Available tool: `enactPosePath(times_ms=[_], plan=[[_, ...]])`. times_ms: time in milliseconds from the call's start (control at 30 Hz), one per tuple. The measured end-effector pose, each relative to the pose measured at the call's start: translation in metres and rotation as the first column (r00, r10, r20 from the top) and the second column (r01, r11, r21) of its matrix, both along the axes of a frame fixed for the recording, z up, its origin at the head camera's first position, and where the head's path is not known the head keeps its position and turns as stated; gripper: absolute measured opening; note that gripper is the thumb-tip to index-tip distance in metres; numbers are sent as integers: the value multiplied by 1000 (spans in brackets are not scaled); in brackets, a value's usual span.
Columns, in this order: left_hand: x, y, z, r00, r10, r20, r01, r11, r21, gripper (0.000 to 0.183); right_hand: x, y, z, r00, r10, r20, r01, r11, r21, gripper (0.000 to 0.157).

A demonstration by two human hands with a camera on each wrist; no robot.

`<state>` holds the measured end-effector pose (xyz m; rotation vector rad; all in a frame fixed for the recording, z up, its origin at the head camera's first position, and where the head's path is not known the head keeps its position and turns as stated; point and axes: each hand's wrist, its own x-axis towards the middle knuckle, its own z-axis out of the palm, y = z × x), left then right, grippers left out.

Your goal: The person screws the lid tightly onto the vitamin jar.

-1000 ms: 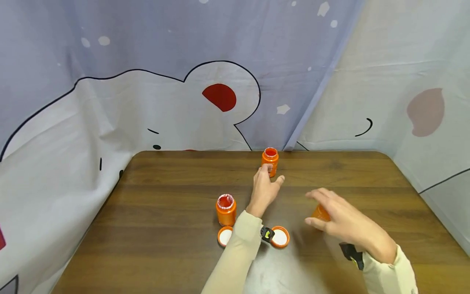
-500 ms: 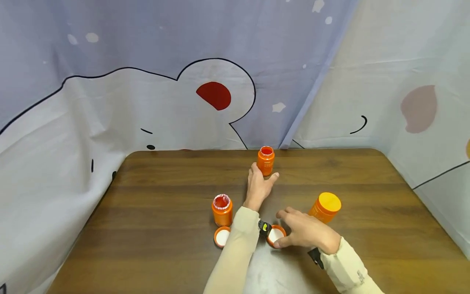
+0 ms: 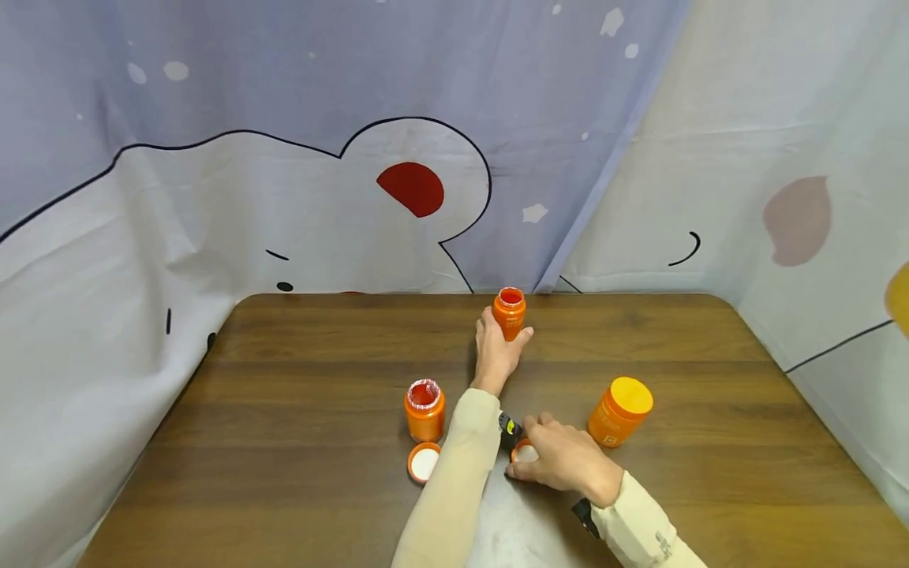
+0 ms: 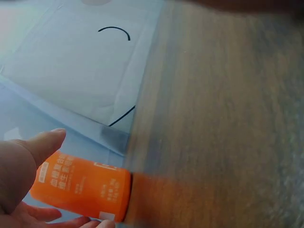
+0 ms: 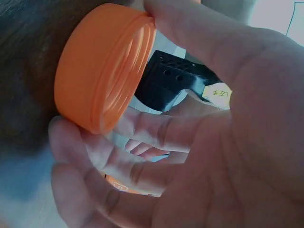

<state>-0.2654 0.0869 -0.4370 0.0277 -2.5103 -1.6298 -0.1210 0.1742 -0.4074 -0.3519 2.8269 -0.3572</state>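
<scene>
At the back of the table, an uncapped orange jar (image 3: 509,314) stands upright with white print on its side, also visible in the left wrist view. My left hand (image 3: 497,355) reaches around this jar (image 4: 85,187), fingers along one side and the thumb (image 4: 47,142) extended over the other. Nearer the front, my right hand (image 3: 564,456) pinches an orange jar lid (image 3: 525,452) with a white inside. In the right wrist view, thumb and fingertips lie at opposite edges of the lid (image 5: 90,71), its threaded inside facing the palm.
A second uncapped orange jar (image 3: 424,420) with ragged foil at its mouth stands left of my left sleeve (image 3: 454,473). Another lid (image 3: 424,463) lies in front of it, white inside up. A yellow-topped orange jar (image 3: 620,414) stands right. Printed curtains hang behind the wooden table (image 3: 305,473).
My right hand has left the yellow-topped jar, moved left and down, and taken hold of the lid. My left hand has moved in closer around the back jar.
</scene>
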Motion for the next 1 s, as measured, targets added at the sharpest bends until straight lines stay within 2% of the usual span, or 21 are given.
enactPosePath(times_ms=[400,633,700,867,1000], plan=[[-11,1,-6,1000,31,-3,-31,999,10,88,3,-4,6,1000,-8,11,8,1000,21,46],[-14,-1,-5,996,44,-74,-44,999,4,63,4,-6,8,998,19,53,-21,999,27,62],[-14,-1,-5,995,56,-79,-56,998,-4,57,4,-5,10,997,30,70,-31,999,22,61],[-11,3,-8,997,51,-65,-51,999,-3,55,6,2,14,991,19,131,-19,1000,-1,54],[-4,6,-11,997,34,-69,-35,999,-8,55,7,7,14,989,10,150,-8,1000,-10,58]])
